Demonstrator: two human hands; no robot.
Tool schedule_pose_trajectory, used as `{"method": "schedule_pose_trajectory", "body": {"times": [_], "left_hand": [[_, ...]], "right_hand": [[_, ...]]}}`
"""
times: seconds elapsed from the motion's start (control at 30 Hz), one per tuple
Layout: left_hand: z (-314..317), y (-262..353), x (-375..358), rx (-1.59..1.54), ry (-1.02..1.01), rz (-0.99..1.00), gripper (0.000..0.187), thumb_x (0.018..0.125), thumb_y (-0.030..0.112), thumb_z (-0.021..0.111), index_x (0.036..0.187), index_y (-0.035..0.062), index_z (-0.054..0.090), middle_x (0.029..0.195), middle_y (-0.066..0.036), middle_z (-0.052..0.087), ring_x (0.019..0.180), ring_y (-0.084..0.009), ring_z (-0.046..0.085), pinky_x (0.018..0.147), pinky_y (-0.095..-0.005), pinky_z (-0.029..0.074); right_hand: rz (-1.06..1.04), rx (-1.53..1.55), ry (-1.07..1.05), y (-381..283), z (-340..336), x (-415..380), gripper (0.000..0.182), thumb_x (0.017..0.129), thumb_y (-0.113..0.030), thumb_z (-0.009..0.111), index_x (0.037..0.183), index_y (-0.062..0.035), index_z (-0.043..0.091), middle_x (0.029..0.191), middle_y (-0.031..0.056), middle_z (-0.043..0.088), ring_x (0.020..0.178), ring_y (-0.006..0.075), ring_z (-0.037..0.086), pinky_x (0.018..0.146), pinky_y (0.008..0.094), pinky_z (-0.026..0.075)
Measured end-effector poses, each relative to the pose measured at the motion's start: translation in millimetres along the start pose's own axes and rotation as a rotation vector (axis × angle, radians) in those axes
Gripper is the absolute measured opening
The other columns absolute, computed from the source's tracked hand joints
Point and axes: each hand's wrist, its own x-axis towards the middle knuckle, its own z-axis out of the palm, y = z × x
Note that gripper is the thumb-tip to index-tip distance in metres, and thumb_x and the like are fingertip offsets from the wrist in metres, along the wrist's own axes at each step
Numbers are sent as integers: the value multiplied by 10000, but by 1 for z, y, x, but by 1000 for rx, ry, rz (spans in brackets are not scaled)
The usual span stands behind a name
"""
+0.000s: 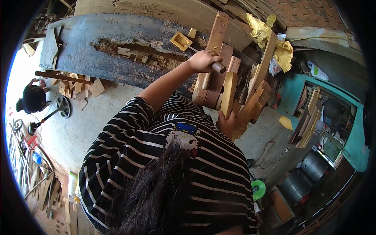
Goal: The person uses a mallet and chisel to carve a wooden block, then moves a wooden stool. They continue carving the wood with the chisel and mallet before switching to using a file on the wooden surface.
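Cluttered woodshop tabletop (pixel 98 43): left hand (pixel 202 60) fisted round mallet (pixel 184 42) handle, right hand (pixel 227 123) clamped on upright block (pixel 228 94) in the wood pile; a glancing blow could hit fingers.

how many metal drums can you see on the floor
2: one metal drum near the teal cabinet at right, the other drum beside it, nearer the green disc. More may be hidden in the dark edge.
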Motion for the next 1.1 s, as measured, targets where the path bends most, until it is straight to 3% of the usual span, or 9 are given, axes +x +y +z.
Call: {"method": "schedule_pose_trajectory", "body": {"times": [0.17, 0.47, 0.8, 0.9, 0.97, 1.03, 1.1], "left_hand": [[3, 0, 1, -44, -71, 8, 304, 651, 175, 711, 917, 113, 578, 808, -99, 592, 802, -313, 597, 719, -409, 481], [8, 1, -4, -30, -86, -18, 295, 656, 182, 713, 912, 124, 579, 802, -98, 588, 800, -308, 599, 721, -406, 477], [16, -2, -5, -5, -109, -33, 298, 658, 202, 719, 913, 134, 580, 808, -88, 595, 805, -302, 605, 722, -407, 481], [18, -5, -3, -35, -69, -38, 304, 648, 199, 719, 912, 135, 584, 808, -87, 604, 797, -300, 609, 713, -405, 488], [18, -9, -1, -56, -53, -59, 306, 635, 188, 717, 907, 129, 588, 813, -90, 613, 791, -300, 612, 701, -401, 497], [20, -14, 2, -62, -7, -46, 313, 623, 179, 715, 903, 119, 590, 811, -93, 619, 780, -304, 614, 686, -397, 503], [14, -15, 4, -34, 41, -60, 322, 616, 182, 720, 900, 110, 587, 802, -93, 621, 766, -307, 616, 671, -396, 507]], "right_hand": [[-29, -18, -1, -11, -1, 1, 351, 832, -287, 636, 915, 16, 478, 634, 73, 536, 516, 157, 529, 474, 306, 408], [-125, -10, -8, 1, 5, 8, 329, 842, -268, 629, 913, 17, 482, 658, 79, 536, 537, 146, 510, 490, 301, 402], [11, 77, -67, -6, 0, 3, 339, 851, -265, 624, 977, 15, 478, 701, 60, 535, 572, 142, 519, 492, 281, 402], [-67, 192, 42, -43, -2, -8, 317, 883, -214, 565, 1062, 15, 438, 718, 77, 536, 582, 154, 521, 514, 284, 427], [-475, 480, 185, -54, 1, -3, 245, 884, -152, 521, 993, 33, 404, 677, 105, 532, 588, 181, 535, 543, 301, 447], [-682, 720, 284, -73, 11, 7, 246, 888, -127, 477, 1017, 48, 364, 782, 153, 539, 635, 213, 546, 595, 310, 467], [-802, 878, 273, -80, 34, 23, 279, 896, -162, 516, 1030, 37, 374, 816, 169, 538, 658, 212, 550, 611, 308, 466]]}}
